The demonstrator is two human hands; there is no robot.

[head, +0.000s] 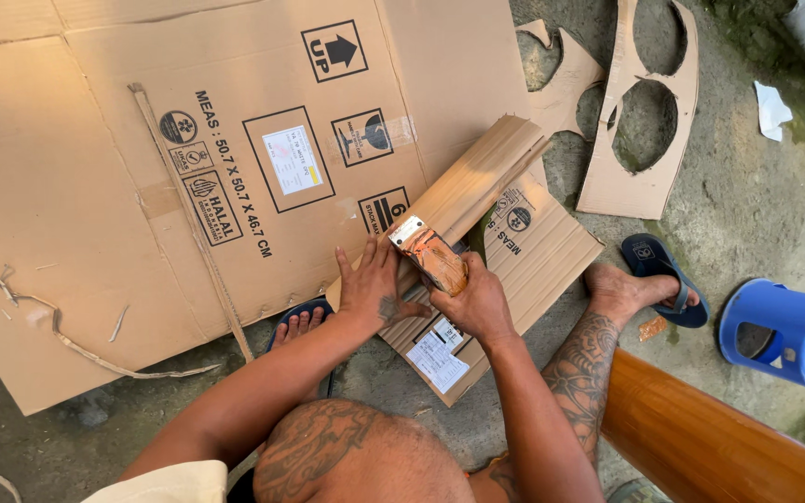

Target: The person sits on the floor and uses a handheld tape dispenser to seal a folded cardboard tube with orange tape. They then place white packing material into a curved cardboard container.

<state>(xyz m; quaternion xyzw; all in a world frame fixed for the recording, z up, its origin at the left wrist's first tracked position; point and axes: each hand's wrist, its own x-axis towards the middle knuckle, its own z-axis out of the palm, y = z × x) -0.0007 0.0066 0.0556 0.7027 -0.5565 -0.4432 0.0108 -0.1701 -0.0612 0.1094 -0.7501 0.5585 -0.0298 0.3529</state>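
Right hand [480,303] closed around orange-handled knife [432,257], metal end pointing up-left, away from the body, over folded cardboard strip [480,177]. Strip's long axis running lower-left to upper-right, atop smaller cardboard sheet [533,247]; knife lying roughly crosswise to that axis at the strip's near end. Left hand [370,284] flat, fingers spread, pressing cardboard just left of the knife, gripping nothing; both hands equally near.

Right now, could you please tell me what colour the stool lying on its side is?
The stool is blue, seen best in the head view, at the right.
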